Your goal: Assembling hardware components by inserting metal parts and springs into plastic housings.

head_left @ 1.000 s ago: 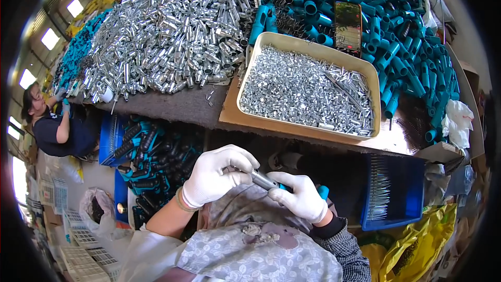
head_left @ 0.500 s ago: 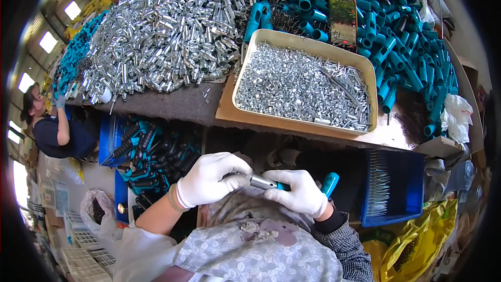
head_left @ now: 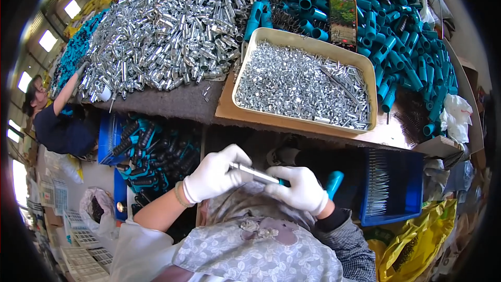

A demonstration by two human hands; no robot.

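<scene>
I view the workbench (head_left: 169, 106) ahead of the 2 hands. A workpiece (head_left: 255, 173) spans the gap between left hand (head_left: 216, 177) and right hand (head_left: 300, 188). On the bench, from left to right, I locate a heap of metal parts (head_left: 162, 36), a tray (head_left: 371, 89) and a pile of tubes (head_left: 402, 57). The tray rests on a cardboard sheet (head_left: 225, 99) and contains small pieces (head_left: 297, 83). 1 phone (head_left: 343, 18) sits behind the tray, beside the tubes. On the bench's near side, I register handles (head_left: 141, 146) left of the hands and a bin (head_left: 412, 198) right of them, containing long parts (head_left: 378, 183).
</scene>
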